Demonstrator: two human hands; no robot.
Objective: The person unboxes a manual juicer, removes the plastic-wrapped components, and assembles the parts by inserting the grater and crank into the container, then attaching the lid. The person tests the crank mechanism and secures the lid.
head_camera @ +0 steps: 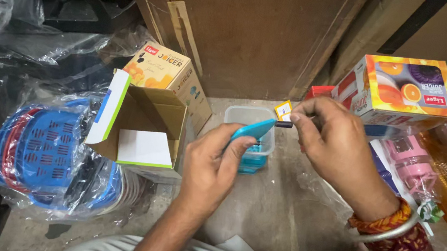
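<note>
step in hand, as judged: tagging. centre frame, left hand grip closed round blue plastic tool; right hand grip pinched on its dark tip beside small yellow tag. next move calls for steady fingertips. clear container behind; open carton left; orange printed box upper right.

An open cardboard box sits beside plastic-wrapped blue baskets, near a pink bottle.

Open brown carton at left; tan box behind; orange-red box at right; small yellow tag.
</note>
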